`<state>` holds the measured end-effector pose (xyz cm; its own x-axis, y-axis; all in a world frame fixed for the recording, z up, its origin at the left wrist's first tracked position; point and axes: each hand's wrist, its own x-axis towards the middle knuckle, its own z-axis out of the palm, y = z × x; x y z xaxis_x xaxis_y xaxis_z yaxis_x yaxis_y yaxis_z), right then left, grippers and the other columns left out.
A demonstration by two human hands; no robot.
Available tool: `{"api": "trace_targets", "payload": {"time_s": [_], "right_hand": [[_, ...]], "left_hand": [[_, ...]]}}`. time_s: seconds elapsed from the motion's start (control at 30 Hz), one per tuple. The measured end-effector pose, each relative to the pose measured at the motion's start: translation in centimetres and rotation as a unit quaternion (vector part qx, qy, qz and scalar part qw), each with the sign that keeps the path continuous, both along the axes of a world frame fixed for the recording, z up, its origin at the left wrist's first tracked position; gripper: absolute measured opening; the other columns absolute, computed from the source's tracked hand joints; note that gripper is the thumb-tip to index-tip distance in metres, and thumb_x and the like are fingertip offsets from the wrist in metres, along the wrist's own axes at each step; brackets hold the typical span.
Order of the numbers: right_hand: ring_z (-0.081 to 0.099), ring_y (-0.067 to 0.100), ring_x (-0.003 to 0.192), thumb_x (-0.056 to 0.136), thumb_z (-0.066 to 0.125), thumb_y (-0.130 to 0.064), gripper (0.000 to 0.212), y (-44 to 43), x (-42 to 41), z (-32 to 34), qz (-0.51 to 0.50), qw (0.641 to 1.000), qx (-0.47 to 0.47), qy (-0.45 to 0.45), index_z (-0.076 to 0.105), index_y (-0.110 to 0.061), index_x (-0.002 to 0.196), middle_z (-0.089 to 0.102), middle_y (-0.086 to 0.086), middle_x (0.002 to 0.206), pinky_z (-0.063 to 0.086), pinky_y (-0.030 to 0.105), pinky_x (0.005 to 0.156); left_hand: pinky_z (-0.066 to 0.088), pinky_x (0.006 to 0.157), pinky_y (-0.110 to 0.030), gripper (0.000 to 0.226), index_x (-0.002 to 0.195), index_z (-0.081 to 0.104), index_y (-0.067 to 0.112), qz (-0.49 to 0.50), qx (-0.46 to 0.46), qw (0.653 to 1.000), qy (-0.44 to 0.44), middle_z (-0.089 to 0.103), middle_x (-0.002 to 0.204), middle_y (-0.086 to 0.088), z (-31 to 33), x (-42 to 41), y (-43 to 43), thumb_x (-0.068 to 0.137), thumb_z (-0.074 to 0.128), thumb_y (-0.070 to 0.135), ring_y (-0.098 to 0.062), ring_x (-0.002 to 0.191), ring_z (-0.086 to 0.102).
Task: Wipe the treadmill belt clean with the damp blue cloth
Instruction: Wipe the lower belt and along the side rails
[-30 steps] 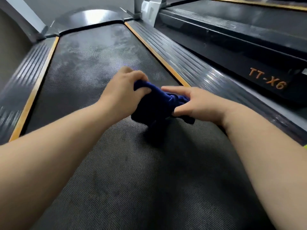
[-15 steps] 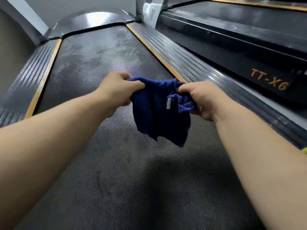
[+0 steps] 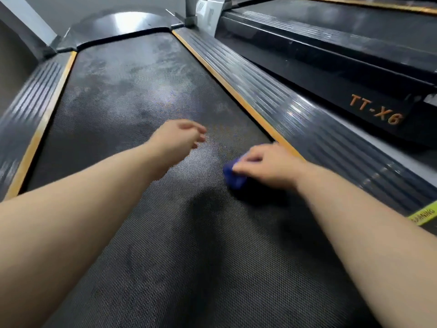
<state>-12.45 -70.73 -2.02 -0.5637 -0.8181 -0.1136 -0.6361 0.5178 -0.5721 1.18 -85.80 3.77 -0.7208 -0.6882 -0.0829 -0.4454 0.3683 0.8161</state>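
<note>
The dark textured treadmill belt [image 3: 132,110] runs away from me, with pale dusty smears on its far half. My right hand [image 3: 267,165] holds the bunched blue cloth [image 3: 233,177] down on the belt near the right orange stripe; most of the cloth is hidden under the hand. My left hand [image 3: 179,136] hovers above the middle of the belt, blurred, fingers loosely curled, holding nothing. It is apart from the cloth.
Ribbed side rails [image 3: 295,110] with orange stripes flank the belt on both sides. A second treadmill marked TT-X6 [image 3: 376,112] stands close on the right. A yellow warning label [image 3: 423,215] sits on the right rail. The motor hood [image 3: 123,22] closes the far end.
Both hands held the cloth up and spread between them. Now my left hand has let go and my right hand has brought the bunched cloth down onto the belt at the right.
</note>
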Motion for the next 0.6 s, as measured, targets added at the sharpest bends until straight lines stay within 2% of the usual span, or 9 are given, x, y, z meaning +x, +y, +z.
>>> {"api": "trace_targets", "payload": {"time_s": [0.03, 0.07, 0.1, 0.17, 0.23, 0.3, 0.37, 0.43, 0.6], "right_hand": [[0.033, 0.029, 0.138, 0.073, 0.054, -0.07, 0.04, 0.3, 0.5, -1.6, 0.036, 0.996, 0.069, 0.031, 0.059, -0.05, 0.107, 0.043, -0.01, 0.145, 0.025, 0.043, 0.114], [0.028, 0.028, 0.14, 0.077, 0.053, -0.068, 0.044, 0.4, 1.2, -2.9, 0.043, 0.995, 0.067, 0.059, 0.056, -0.046, 0.115, 0.035, -0.007, 0.15, 0.021, 0.042, 0.115], [0.032, 0.024, 0.138, 0.081, 0.052, -0.062, 0.041, 0.4, 2.2, -3.4, 0.037, 0.995, 0.014, 0.087, 0.057, -0.039, 0.115, 0.039, -0.006, 0.148, 0.023, 0.039, 0.114], [0.044, 0.019, 0.128, 0.088, 0.052, -0.049, 0.031, 0.0, 3.7, -3.6, 0.054, 0.985, -0.066, 0.153, 0.062, -0.029, 0.108, 0.054, -0.006, 0.133, 0.03, 0.035, 0.11], [0.047, 0.021, 0.125, 0.09, 0.051, -0.041, 0.027, -0.5, 4.1, -3.9, 0.097, 0.968, -0.063, 0.224, 0.066, -0.027, 0.108, 0.06, -0.008, 0.125, 0.032, 0.036, 0.108], [0.039, 0.023, 0.131, 0.092, 0.048, -0.037, 0.028, -1.1, 2.8, -3.6, 0.052, 0.958, -0.009, 0.282, 0.065, -0.032, 0.113, 0.059, -0.009, 0.127, 0.033, 0.037, 0.105], [0.031, 0.023, 0.133, 0.095, 0.043, -0.034, 0.029, -1.8, 1.1, -2.9, -0.064, 0.953, 0.073, 0.288, 0.063, -0.033, 0.116, 0.055, -0.008, 0.128, 0.03, 0.038, 0.1], [0.038, 0.025, 0.124, 0.094, 0.041, -0.036, 0.032, -2.5, 0.8, -2.7, -0.119, 0.946, 0.102, 0.284, 0.064, -0.025, 0.114, 0.054, -0.002, 0.123, 0.034, 0.038, 0.095], [0.042, 0.023, 0.118, 0.092, 0.039, -0.054, 0.042, -0.4, 4.4, -3.8, -0.024, 0.956, 0.031, 0.291, 0.06, -0.028, 0.117, 0.052, -0.006, 0.125, 0.038, 0.035, 0.09]], "left_hand": [[0.046, 0.096, -0.035, 0.028, 0.114, 0.064, 0.029, -0.022, -0.088, 0.993, -0.073, 0.067, 0.116, 0.0, -1.5, 0.3, -0.4, 0.091, 0.049, 0.021, -0.02, 0.107, 0.062], [0.04, 0.103, -0.032, 0.035, 0.128, 0.055, 0.032, -0.054, -0.156, 0.974, -0.153, 0.058, 0.132, -0.002, -2.9, 0.6, -0.8, 0.093, 0.05, 0.028, -0.021, 0.121, 0.053], [0.031, 0.11, -0.032, 0.045, 0.139, 0.042, 0.033, -0.085, -0.19, 0.954, -0.219, 0.043, 0.146, -0.004, -4.3, 1.0, -1.1, 0.095, 0.048, 0.036, -0.021, 0.133, 0.04], [0.015, 0.117, -0.045, 0.058, 0.149, 0.019, 0.037, -0.127, -0.209, 0.92, -0.305, 0.014, 0.158, -0.005, -6.7, 1.5, -1.7, 0.096, 0.04, 0.049, -0.026, 0.145, 0.013], [0.013, 0.114, -0.058, 0.061, 0.149, 0.006, 0.04, -0.15, -0.249, 0.886, -0.36, -0.001, 0.16, -0.002, -8.3, 1.8, -2.2, 0.096, 0.031, 0.055, -0.031, 0.146, 0.001], [0.015, 0.113, -0.06, 0.061, 0.149, 0.001, 0.041, -0.161, -0.273, 0.873, -0.372, -0.005, 0.16, -0.001, -8.7, 2.0, -2.7, 0.095, 0.025, 0.058, -0.033, 0.145, -0.001], [0.016, 0.113, -0.06, 0.061, 0.149, -0.001, 0.041, -0.169, -0.276, 0.87, -0.371, -0.005, 0.16, -0.001, -8.8, 2.1, -2.8, 0.095, 0.022, 0.059, -0.034, 0.145, -0.001], [0.017, 0.112, -0.06, 0.062, 0.149, -0.002, 0.04, -0.174, -0.28, 0.868, -0.371, -0.006, 0.16, -0.001, -8.9, 2.1, -2.9, 0.094, 0.021, 0.06, -0.034, 0.145, -0.001], [0.019, 0.112, -0.059, 0.062, 0.149, -0.001, 0.039, -0.184, -0.284, 0.864, -0.373, -0.006, 0.16, -0.001, -8.6, 2.1, -3.0, 0.095, 0.022, 0.059, -0.035, 0.145, 0.0]]}}
